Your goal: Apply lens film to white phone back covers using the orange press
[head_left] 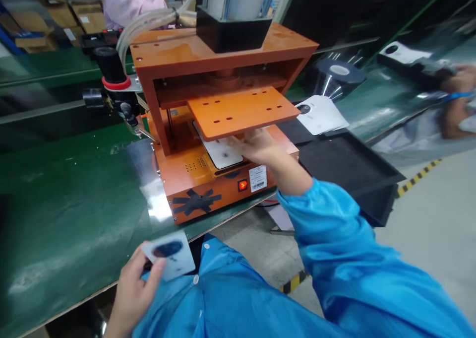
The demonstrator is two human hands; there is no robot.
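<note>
1. Panel (224, 154), white with dark spots, lies on the base of the orange press (178, 169), partly hidden under the plate (241, 112).
2. Right hand (260, 145), blurred, reaches beneath the plate's edge with its fingers at the panel; whether they grip it, I cannot tell.
3. Left hand (139, 281), well apart from the right, pinches a second panel (173, 256) between thumb and fingers, near the bench edge.
4. Should the plate drop now, it could crush the fingers; the lit switch (242, 185) suggests power is on.
5. A nudge from the right hand could leave the panel crooked; the left thumb might smudge the second panel's face.
6. Green bench (74, 194) carries the press; a black tray (342, 159) and more white panels (323, 114) sit to the right.
7. Beyond are a pink-sleeved person (134, 5), boxes (85, 18), another person's hand (463, 80) and a pale floor (435, 229).
</note>
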